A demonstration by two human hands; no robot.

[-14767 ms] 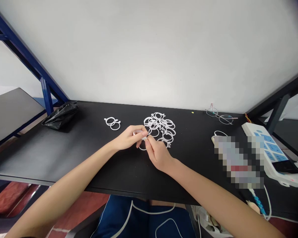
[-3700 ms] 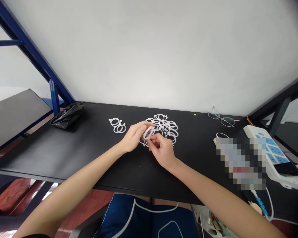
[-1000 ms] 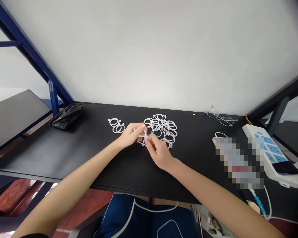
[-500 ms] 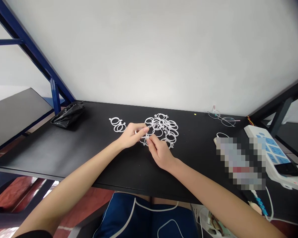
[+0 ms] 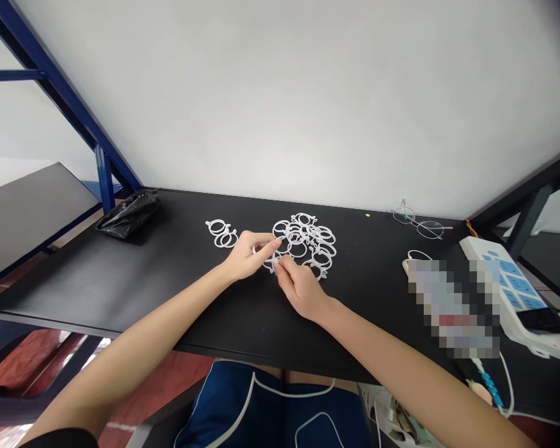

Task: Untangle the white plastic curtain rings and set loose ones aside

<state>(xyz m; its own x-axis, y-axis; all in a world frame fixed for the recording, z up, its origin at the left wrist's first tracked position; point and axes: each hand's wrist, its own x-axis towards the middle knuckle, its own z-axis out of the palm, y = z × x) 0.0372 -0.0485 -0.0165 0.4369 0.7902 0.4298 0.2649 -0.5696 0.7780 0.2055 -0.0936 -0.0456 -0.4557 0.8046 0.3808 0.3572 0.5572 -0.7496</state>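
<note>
- Pinching one white ring, the left hand and right hand are both closed on it.
- The ring is held over the black table, at 8 o'clock of the pile of rings.
- Its facing and long axis are hidden by fingers.

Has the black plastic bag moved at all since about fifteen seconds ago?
No. The black plastic bag still lies at the table's far left corner, beside the blue post; only the camera view shifted slightly.

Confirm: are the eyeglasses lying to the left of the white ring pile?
No, the eyeglasses lie well to the right of the ring pile, close to the back edge.
</note>
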